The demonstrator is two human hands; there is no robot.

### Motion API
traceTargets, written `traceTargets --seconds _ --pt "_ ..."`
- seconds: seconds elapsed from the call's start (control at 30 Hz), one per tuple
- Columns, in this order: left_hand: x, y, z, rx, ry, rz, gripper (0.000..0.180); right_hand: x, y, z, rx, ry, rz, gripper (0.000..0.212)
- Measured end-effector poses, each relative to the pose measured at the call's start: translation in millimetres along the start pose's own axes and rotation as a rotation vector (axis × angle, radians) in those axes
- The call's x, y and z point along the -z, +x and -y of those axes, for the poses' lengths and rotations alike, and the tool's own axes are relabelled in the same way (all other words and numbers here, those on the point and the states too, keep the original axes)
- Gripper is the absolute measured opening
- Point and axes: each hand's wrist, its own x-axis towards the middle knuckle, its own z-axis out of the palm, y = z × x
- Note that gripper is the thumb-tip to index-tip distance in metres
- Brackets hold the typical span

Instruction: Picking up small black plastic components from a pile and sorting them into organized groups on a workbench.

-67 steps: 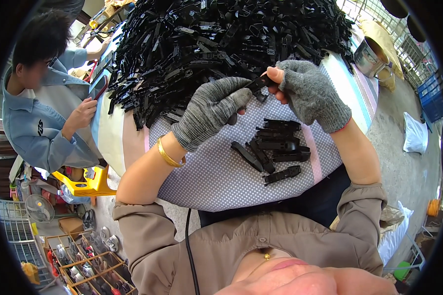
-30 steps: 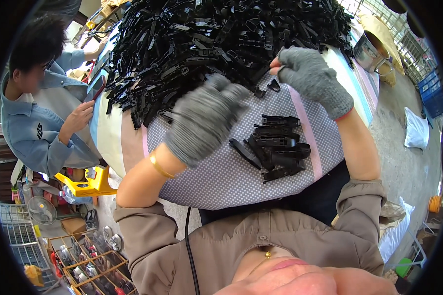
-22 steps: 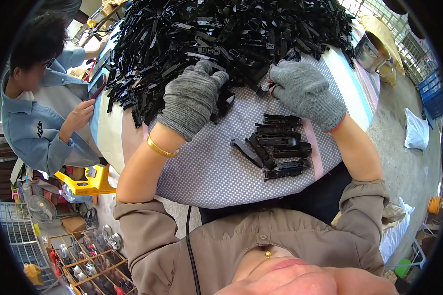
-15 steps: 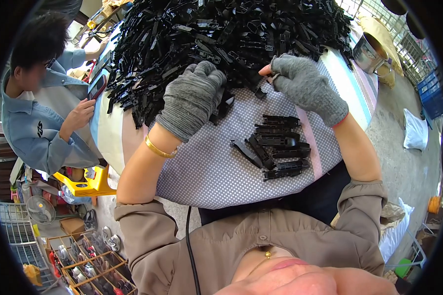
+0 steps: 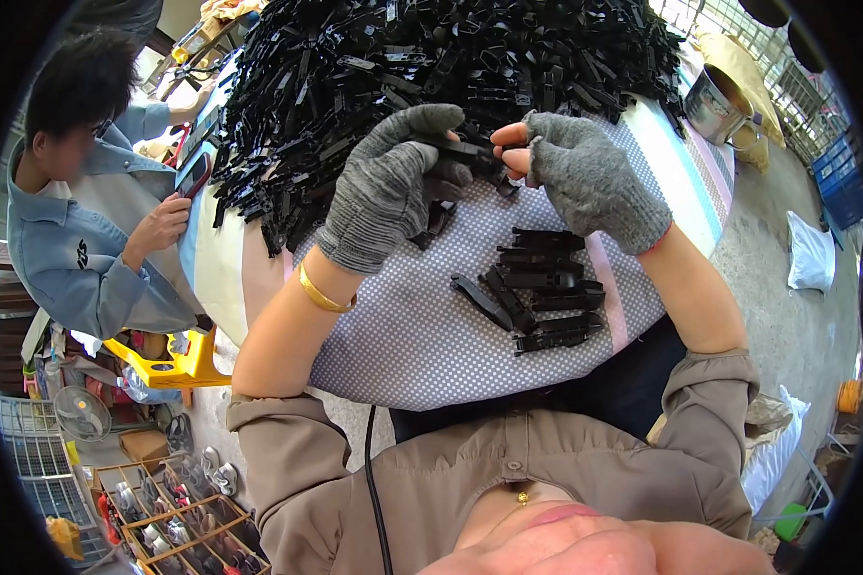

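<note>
A slim black plastic part lies between the thumb and fingers of my left hand, which wears a grey knit glove. Its far end reaches toward the bare fingertips of my right hand, also gloved in grey. Those fingertips are bent together in a pinch; whatever is between them is too small to make out. Beyond both hands rises a big heap of similar black plastic parts. Nearer to me, several black parts lie roughly in a row on the dotted tablecloth.
At the left edge of the table a person in a light blue jacket holds a phone. A yellow stool stands below. A metal bucket is at the far right, with a white sack and blue crate beyond.
My left hand has come off the heap, turned, and moved right with a black plastic part in it. My right hand has shifted slightly left, its fingertips closer to the left hand.
</note>
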Motion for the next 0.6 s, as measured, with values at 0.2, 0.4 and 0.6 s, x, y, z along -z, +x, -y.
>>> traceTargets --seconds 0.2,0.4,0.6 --pt "-21.7 -3.3 2.1 0.078 0.331 -0.155 0.029 -2.5 -4.4 0.8 0.034 0.054 0.027 0.033" --pt "-28.0 -6.8 0.2 0.126 0.763 -0.1 0.026 4.0 -3.8 6.6 -0.057 0.127 0.005 0.031" --pt "-21.5 -4.8 -2.6 0.271 0.634 -0.073 0.026 5.4 -3.9 2.3 -0.074 0.209 -0.035 0.027"
